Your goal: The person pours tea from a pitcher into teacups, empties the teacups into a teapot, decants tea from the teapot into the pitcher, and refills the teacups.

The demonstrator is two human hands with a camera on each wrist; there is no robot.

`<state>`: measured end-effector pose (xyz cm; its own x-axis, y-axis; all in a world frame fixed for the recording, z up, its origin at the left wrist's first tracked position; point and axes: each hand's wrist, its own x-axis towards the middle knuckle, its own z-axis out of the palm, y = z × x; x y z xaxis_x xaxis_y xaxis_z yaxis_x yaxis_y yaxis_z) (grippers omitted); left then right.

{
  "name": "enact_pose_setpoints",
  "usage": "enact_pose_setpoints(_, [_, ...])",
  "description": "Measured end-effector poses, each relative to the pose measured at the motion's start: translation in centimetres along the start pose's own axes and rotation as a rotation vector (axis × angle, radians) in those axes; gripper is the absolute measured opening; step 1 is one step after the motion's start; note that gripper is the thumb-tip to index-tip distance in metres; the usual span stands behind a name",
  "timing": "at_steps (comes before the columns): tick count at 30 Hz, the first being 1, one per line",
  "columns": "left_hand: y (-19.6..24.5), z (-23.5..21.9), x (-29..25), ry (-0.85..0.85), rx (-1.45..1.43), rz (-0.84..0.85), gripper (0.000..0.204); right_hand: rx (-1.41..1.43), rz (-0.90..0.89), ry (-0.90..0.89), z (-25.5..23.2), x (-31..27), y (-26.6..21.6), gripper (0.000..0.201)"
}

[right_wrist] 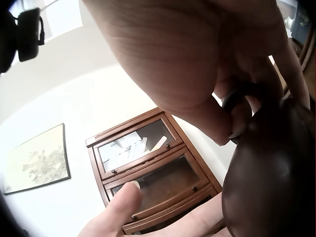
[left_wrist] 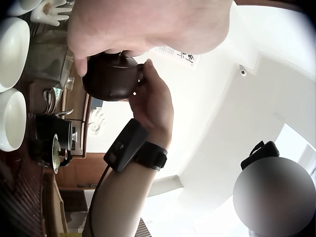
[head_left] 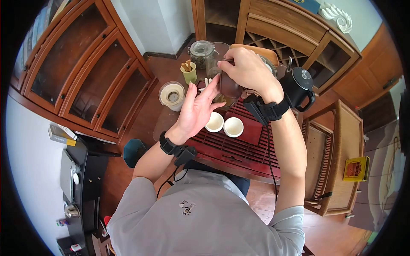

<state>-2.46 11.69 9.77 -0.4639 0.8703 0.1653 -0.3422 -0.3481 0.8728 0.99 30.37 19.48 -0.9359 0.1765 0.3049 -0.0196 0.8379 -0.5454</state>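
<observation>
Head view shows the rounded, dark-brown, glossy teapot [head_left: 231, 88] raised toward the far edge of the red slatted tray [head_left: 215, 150], beyond two round white cups [head_left: 233, 127]. Curled fingers of the right hand [head_left: 253, 73] grip its looped handle [right_wrist: 253, 90]; the left hand [head_left: 194, 112] is open alongside, contact uncertain. The pot looks rigid, smooth, probably breakable and fairly weighty if filled; the handle seems the surest hold. Its spout is hard to make out, its contents hidden.

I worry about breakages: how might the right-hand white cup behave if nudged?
The white cup looks stiff and probably light, being small with an even, round rim. Standing on the slatted tray, it might catch on a gap and tip.
</observation>
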Motion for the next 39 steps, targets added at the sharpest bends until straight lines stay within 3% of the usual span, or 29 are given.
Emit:
enact_pose_setpoints(11, [0.4,-1.3,0.5,-0.064,0.0,-0.071,0.095,-0.015,0.056,-0.006,-0.1,0.3,-0.8,0.028])
enact_pose_setpoints(18, [0.4,-2.1,0.7,-0.127,-0.04,-0.099,0.091,0.004,-0.006,-0.008,0.0,0.8,0.3,0.031])
enact_pose_setpoints(20, [0.3,-2.2,0.6,-0.102,-0.046,-0.076,0.092,-0.102,0.061,-0.101,-0.1,0.8,0.0,0.034])
enact_pose_setpoints(32, [0.4,-2.4,0.3,-0.125,-0.046,-0.068,0.099,-0.179,-0.017,-0.105,0.5,1.7,-0.2,0.035])
enact_pose_setpoints(39, [0.3,-1.9,0.3,-0.119,-0.044,-0.086,0.099,-0.244,0.07,-0.179,-0.2,1.5,-1.2,0.035])
